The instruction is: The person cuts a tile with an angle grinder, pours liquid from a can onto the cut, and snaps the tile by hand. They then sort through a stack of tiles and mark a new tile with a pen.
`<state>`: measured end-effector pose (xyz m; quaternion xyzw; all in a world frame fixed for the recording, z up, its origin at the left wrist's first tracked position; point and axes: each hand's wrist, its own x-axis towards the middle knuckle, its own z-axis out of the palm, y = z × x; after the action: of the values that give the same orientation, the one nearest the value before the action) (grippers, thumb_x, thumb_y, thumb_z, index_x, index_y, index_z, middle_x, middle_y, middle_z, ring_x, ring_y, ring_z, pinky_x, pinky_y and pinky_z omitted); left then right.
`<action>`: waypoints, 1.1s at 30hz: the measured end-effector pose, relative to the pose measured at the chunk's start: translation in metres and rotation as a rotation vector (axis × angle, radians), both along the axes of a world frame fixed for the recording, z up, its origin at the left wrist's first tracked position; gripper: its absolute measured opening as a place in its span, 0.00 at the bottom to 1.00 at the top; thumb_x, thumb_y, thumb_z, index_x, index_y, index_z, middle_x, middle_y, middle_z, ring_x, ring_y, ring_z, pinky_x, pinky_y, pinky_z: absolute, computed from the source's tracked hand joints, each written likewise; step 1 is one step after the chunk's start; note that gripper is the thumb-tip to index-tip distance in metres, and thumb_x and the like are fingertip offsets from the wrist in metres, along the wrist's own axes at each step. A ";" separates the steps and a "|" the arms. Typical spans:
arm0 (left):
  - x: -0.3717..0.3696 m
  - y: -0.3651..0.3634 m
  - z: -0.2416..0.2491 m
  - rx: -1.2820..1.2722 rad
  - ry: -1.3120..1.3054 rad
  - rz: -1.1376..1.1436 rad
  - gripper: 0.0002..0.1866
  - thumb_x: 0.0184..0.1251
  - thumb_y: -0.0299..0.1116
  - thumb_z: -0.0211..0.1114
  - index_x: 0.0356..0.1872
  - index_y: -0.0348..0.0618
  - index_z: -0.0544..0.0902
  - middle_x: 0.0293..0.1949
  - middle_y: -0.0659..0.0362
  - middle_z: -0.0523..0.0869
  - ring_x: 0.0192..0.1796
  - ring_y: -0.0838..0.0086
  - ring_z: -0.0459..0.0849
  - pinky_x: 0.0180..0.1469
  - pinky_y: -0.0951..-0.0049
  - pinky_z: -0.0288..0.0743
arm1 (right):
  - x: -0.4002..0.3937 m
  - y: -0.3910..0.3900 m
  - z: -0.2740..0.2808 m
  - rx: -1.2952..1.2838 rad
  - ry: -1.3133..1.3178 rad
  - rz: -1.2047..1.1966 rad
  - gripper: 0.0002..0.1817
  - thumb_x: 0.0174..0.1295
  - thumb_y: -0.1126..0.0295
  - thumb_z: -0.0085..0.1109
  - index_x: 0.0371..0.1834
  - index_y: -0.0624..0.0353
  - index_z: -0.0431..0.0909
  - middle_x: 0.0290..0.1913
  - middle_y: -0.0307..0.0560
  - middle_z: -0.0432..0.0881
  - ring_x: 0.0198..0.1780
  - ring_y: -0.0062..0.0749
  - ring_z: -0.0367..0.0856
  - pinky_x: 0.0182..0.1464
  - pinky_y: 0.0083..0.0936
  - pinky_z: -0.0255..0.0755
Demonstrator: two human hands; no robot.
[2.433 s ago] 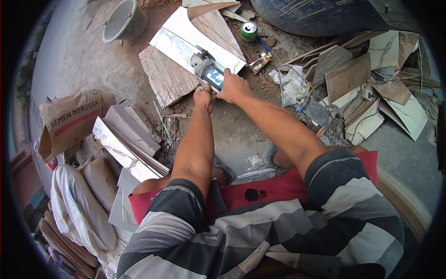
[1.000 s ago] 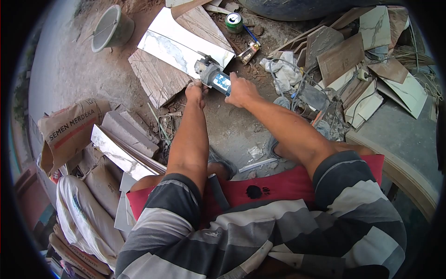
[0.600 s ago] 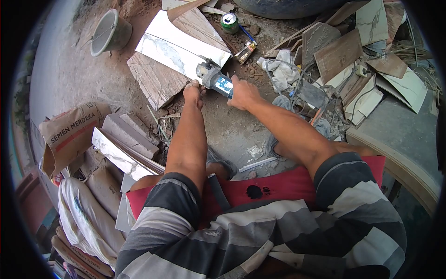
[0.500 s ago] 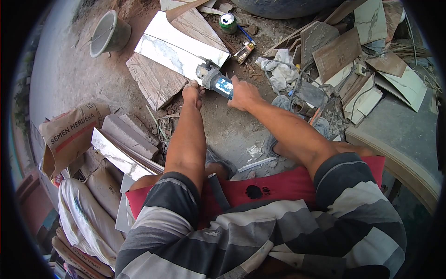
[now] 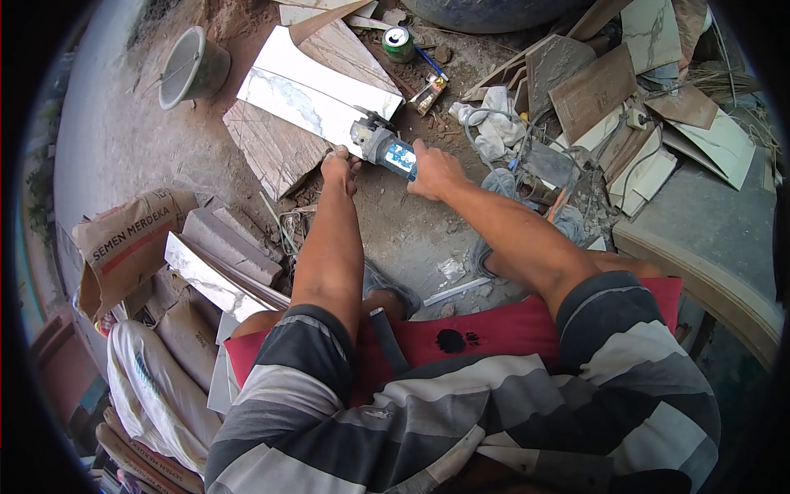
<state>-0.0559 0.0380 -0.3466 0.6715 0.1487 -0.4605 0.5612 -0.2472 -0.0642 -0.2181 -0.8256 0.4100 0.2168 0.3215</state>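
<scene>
My right hand (image 5: 436, 170) is wrapped round the blue rear body of an angle grinder (image 5: 385, 148). The grinder's head and dark disc side lie over the right part of a glossy white marbled tile (image 5: 296, 92). At the tile's near edge, just left of the grinder head, my left hand (image 5: 339, 169) is closed; its fingertips touch the tile edge, though the exact grip is small and partly hidden. A thin line runs along the tile. Beneath it are brownish tile pieces (image 5: 267, 148) with scored backs.
A bucket (image 5: 216, 70) lies tilted at upper left. A green can (image 5: 398, 46) and a small packet (image 5: 429, 93) are beyond the grinder. Broken tiles (image 5: 594, 92), cables and rags pile at right. Cement bags (image 5: 136, 243) and tile strips are at left.
The grinder and my right hand have shifted very slightly right and down. The whole view has moved a little. Both hands keep the same hold.
</scene>
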 end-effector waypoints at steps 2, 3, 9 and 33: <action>0.000 -0.001 -0.002 -0.011 0.001 -0.006 0.09 0.80 0.37 0.56 0.43 0.43 0.79 0.31 0.62 0.82 0.29 0.77 0.80 0.31 0.76 0.79 | -0.001 -0.001 -0.001 -0.003 0.006 0.003 0.37 0.50 0.58 0.75 0.58 0.62 0.66 0.51 0.64 0.84 0.55 0.60 0.84 0.56 0.48 0.78; 0.000 -0.001 -0.002 -0.002 -0.004 0.001 0.09 0.80 0.37 0.56 0.43 0.43 0.79 0.31 0.62 0.82 0.29 0.77 0.79 0.31 0.76 0.78 | -0.003 -0.001 -0.002 -0.007 -0.001 0.004 0.36 0.50 0.58 0.75 0.57 0.62 0.66 0.51 0.65 0.84 0.54 0.60 0.84 0.56 0.48 0.78; -0.001 -0.001 0.000 0.003 0.002 0.008 0.09 0.80 0.38 0.56 0.44 0.44 0.79 0.32 0.63 0.82 0.30 0.77 0.79 0.31 0.75 0.78 | -0.014 -0.002 -0.005 -0.015 -0.010 0.010 0.35 0.49 0.58 0.75 0.56 0.63 0.67 0.49 0.65 0.84 0.53 0.61 0.84 0.55 0.49 0.78; -0.034 -0.086 0.091 -0.580 -0.181 0.305 0.36 0.74 0.66 0.54 0.54 0.37 0.79 0.43 0.56 0.86 0.40 0.70 0.85 0.43 0.69 0.80 | 0.065 -0.036 0.043 -0.109 -0.315 -0.208 0.36 0.48 0.58 0.73 0.58 0.63 0.67 0.49 0.66 0.85 0.52 0.62 0.84 0.56 0.49 0.77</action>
<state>-0.0898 -0.0485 -0.2553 0.4922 0.0598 -0.3327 0.8022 -0.1825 -0.1002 -0.1749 -0.8186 0.4489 0.0278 0.3572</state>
